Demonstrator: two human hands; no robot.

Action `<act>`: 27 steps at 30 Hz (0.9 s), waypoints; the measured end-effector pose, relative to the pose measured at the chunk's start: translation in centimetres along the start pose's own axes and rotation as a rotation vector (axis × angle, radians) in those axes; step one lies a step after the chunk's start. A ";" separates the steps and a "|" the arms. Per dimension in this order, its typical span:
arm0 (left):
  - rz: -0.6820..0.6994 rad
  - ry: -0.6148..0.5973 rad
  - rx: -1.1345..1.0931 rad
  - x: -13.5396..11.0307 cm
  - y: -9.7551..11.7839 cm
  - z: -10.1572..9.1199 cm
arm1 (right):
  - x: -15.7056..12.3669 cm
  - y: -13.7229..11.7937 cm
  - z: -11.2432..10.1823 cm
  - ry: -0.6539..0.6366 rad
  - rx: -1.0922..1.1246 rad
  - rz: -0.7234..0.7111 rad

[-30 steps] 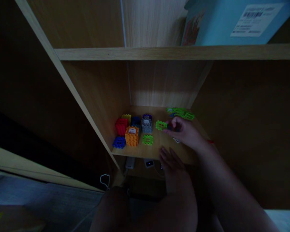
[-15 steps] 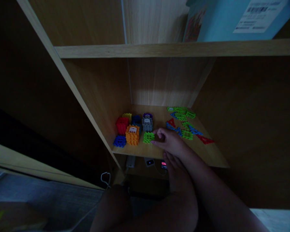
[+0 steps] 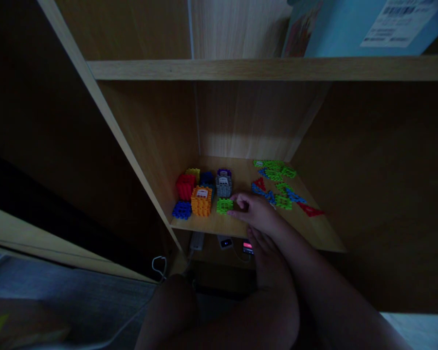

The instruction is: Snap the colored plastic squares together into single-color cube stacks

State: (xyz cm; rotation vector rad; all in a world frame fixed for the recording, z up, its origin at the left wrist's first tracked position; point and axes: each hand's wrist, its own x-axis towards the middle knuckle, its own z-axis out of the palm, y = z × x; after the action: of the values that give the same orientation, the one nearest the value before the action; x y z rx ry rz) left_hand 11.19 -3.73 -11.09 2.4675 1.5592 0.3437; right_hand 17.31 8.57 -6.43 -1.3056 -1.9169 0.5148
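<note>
My right hand (image 3: 253, 211) reaches onto the wooden shelf (image 3: 237, 226) and pinches a green square plastic tile (image 3: 224, 205), which stands against another green tile lying flat there. Just left of it stand assembled cubes: an orange cube (image 3: 201, 200), a grey cube (image 3: 224, 185), a red cube (image 3: 185, 186), and a flat blue tile (image 3: 181, 209). My left hand (image 3: 264, 255) hangs below the shelf's front edge, under my right forearm, fingers stretched out and holding nothing.
Loose green, blue and red tiles (image 3: 279, 187) lie scattered at the shelf's right back. A power strip and small lit devices (image 3: 224, 242) sit under the shelf. A blue box (image 3: 357, 24) rests on the shelf above. The shelf's side panels close in left and right.
My right hand carried a green tile from the loose pile on the right over to the green tile beside the orange cube. The left hand slipped a little lower under the shelf edge.
</note>
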 end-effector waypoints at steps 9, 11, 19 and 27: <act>-0.004 0.007 0.220 0.4 0.4 0.9 | -0.1 0.1 0.1 -0.010 -0.012 -0.002; 0.003 0.011 0.216 0.4 0.4 1.1 | -0.1 0.2 0.2 -0.012 -0.001 0.003; -0.004 0.074 0.339 0.4 0.2 0.0 | -1.2 -0.5 -0.9 0.294 0.059 -0.028; 0.317 -0.019 0.162 1.5 -3.4 -8.5 | -9.9 1.5 -5.3 0.753 -0.185 0.213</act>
State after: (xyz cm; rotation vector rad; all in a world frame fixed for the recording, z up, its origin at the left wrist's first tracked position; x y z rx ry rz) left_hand 6.31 -0.52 -3.86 2.8393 1.2293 0.2485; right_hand 24.29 -0.31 -7.55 -1.5473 -1.2229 -0.0717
